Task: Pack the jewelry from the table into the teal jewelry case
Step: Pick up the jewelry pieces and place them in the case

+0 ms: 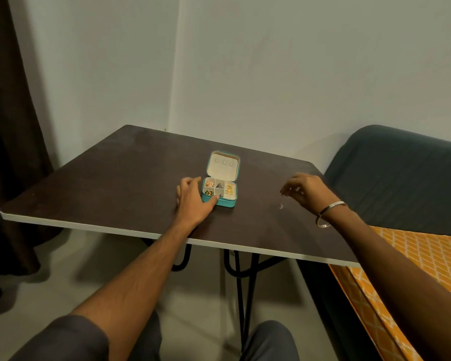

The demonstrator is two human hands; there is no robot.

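The teal case (220, 190) lay open near the middle of the desk (102, 183), its compartments holding gold and dark pieces. The left hand (193, 201) rested against the case's left front corner, fingers loosely curled, thumb at its front wall. The right hand (307, 191) hovered well apart, pinching a small silvery piece (284, 201) dangling below its fingertips.
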